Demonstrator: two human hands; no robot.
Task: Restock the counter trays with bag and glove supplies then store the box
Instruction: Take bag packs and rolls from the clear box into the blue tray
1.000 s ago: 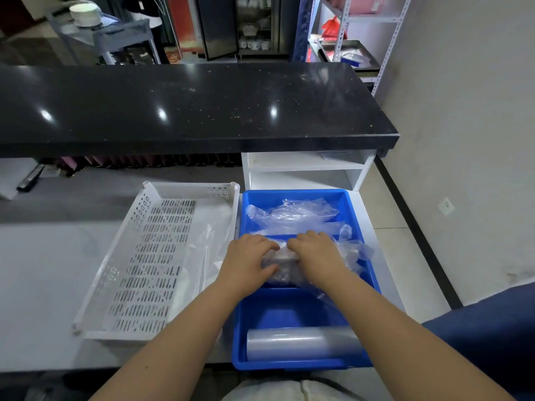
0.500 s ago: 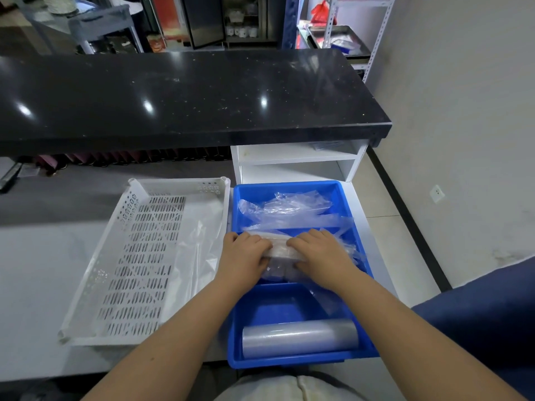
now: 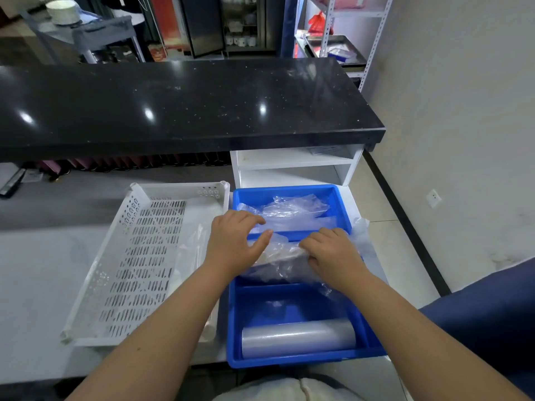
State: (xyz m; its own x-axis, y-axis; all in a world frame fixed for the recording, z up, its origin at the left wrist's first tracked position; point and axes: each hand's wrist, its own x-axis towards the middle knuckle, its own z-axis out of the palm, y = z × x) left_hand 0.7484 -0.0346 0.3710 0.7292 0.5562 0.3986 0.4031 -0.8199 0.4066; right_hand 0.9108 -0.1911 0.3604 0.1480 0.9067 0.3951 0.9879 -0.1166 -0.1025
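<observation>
Presently, a crumpled clear plastic bag bundle (image 3: 282,263) is seen in the middle compartment of the blue tray (image 3: 289,363) on the table (image 3: 34,285). The right hand (image 3: 333,256) is clamped on the bundle's 3 o'clock side; the left hand (image 3: 234,246) rests at 9 o'clock, fingers apart. A film roll (image 3: 298,338) lies at 6 o'clock, loose bags (image 3: 292,211) at 12. A white perforated tray (image 3: 139,261) sits just beside.

The right hand (image 3: 333,253) covers part of the clear plastic bundle (image 3: 278,263); its contents stay indistinct.
</observation>
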